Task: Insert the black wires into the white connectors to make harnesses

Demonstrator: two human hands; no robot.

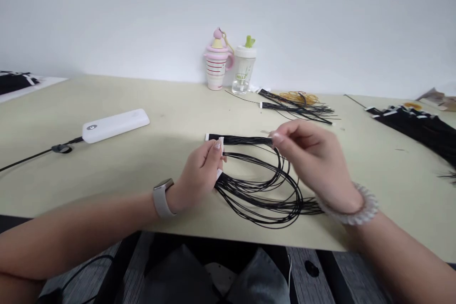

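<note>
A bundle of thin black cords (pixel 265 190) lies looped on the beige table (pixel 107 171) in front of me, its ends bound with white tape. My left hand (pixel 199 173), with a watch on the wrist, pinches the taped ends at the left of the bundle. My right hand (pixel 313 161), a clear coiled band on its wrist, pinches the straight upper run of cords between fingertips and thumb. The loop hangs down between both hands toward the table's near edge.
A white power bank (pixel 116 125) with a black cable lies at the left. Two small drink bottles (pixel 228 64) stand by the wall. More black cord bundles (pixel 295 107) and yellow rubber bands (pixel 301 97) lie behind; a large pile of cords (pixel 420 126) is at the right.
</note>
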